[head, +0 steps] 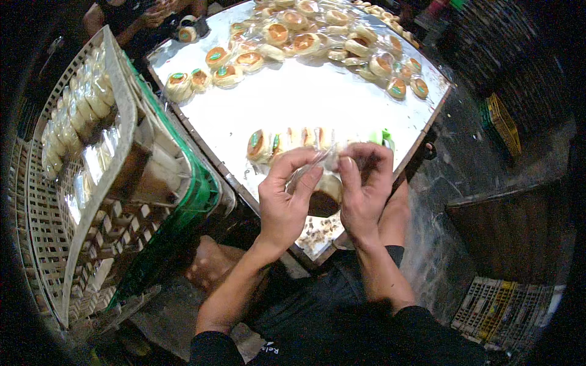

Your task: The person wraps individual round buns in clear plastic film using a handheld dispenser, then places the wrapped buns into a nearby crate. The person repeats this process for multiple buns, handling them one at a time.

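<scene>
My left hand (286,196) pinches clear plastic film (320,160) between thumb and fingers near the table's front corner. Close on its right, my right hand (366,192) has its thumb and fingers curled at the same film; whether it grips the film cannot be told. Beneath and between the hands lies a round bun with a dark brown face (325,203), partly hidden by my fingers. Just beyond stands a row of wrapped buns (258,144) on edge, some with green labels. A bright green item (384,136) shows behind my right hand.
Many wrapped buns (277,34) are heaped along the far side of the white table (197,119). At the left stands a plastic crate (123,100) of packed buns, with a green one (199,190) below. Another person's hands (155,13) are at the upper left. Stacked crates (503,311) stand lower right.
</scene>
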Demonstrator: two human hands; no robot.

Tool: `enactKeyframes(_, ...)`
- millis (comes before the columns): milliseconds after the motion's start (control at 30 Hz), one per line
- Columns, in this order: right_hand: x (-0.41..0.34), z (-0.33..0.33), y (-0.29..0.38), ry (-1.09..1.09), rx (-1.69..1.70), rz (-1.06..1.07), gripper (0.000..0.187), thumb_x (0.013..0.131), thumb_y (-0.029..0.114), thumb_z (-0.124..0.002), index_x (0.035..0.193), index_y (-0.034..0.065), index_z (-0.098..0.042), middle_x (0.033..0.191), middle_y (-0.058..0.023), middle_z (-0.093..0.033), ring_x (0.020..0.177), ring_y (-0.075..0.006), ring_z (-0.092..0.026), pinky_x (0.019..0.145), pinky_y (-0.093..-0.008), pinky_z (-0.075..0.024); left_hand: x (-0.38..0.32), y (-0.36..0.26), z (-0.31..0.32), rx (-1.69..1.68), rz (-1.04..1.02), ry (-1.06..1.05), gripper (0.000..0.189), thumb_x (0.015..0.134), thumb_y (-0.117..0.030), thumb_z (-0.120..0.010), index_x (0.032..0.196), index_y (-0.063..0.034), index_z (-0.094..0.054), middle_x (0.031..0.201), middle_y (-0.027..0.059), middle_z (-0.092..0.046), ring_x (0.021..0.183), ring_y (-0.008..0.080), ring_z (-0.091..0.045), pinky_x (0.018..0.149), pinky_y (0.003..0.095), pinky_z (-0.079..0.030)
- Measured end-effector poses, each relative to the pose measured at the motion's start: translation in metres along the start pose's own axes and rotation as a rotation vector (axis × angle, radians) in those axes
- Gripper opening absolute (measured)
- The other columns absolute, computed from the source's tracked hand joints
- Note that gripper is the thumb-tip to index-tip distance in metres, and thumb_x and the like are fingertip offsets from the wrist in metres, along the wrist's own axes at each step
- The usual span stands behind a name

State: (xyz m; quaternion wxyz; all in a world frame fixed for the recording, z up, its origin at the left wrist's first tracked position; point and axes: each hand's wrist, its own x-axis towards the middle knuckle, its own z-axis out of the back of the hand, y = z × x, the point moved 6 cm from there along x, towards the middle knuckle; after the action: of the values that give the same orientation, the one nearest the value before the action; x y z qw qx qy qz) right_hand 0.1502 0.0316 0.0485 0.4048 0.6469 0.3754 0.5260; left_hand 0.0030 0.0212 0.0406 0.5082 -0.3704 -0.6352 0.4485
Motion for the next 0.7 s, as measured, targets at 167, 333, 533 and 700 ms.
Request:
enactKeyframes(167, -0.002, -0.016, -0.029, -0.106, -0.094, -0.017, 0.025, 0.093, 0.001, -0.066, 0.112, 0.0037, -0.05, 0.101, -0.0043, -0.052, 0.088, -0.0114, -0.054, 0.08, -0.027, -0.0488, 0.013, 0.024, 0.025, 0.098, 0.231, -0.028, 0.019, 0.098, -0.014, -0.063, 0.104, 0.0038, -0.068, 0.086, 0.0067, -0.071, 0.081, 0.0096, -0.063, 0.072, 0.0248, -0.051)
enactKeyframes(333, -0.028, -0.059, -0.023, 0.272, -0.308, 0.24, 0.064, 0.094, 0.008, -0.06, 0.149, -0.0019, -0.03, 0.153, -0.0265, -0.037, 0.143, -0.0421, -0.033, 0.117, -0.0506, -0.0246, 0.009, 0.045, 0.037, -0.201, 0.223, -0.245, 0.021, 0.101, -0.018, -0.061, 0.101, 0.0027, -0.067, 0.088, 0.0052, -0.07, 0.076, 0.0094, -0.062, 0.069, 0.0253, -0.052)
enactKeyframes(533, -0.018, -0.046, -0.033, 0.346, -0.315, -0.001, 0.022, 0.097, 0.012, -0.062, 0.114, -0.0014, -0.066, 0.106, -0.015, -0.068, 0.096, -0.0255, -0.065, 0.082, -0.0342, -0.0512, 0.009, 0.009, 0.031, 0.386, -0.371, -0.164, 0.019, 0.098, -0.017, -0.064, 0.101, 0.0017, -0.065, 0.09, 0.0087, -0.068, 0.082, 0.0123, -0.063, 0.074, 0.0259, -0.052)
enactKeyframes(700, -0.012, -0.008, -0.021, 0.374, -0.29, 0.073, 0.025, 0.088, -0.003, -0.069, 0.111, 0.0012, -0.062, 0.099, -0.0069, -0.065, 0.092, -0.014, -0.061, 0.08, -0.028, -0.05, 0.004, 0.027, 0.014, -0.101, 0.002, 0.056, 0.019, 0.096, -0.007, -0.063, 0.113, 0.0027, -0.059, 0.093, 0.0073, -0.065, 0.087, 0.0134, -0.063, 0.08, 0.0275, -0.052)
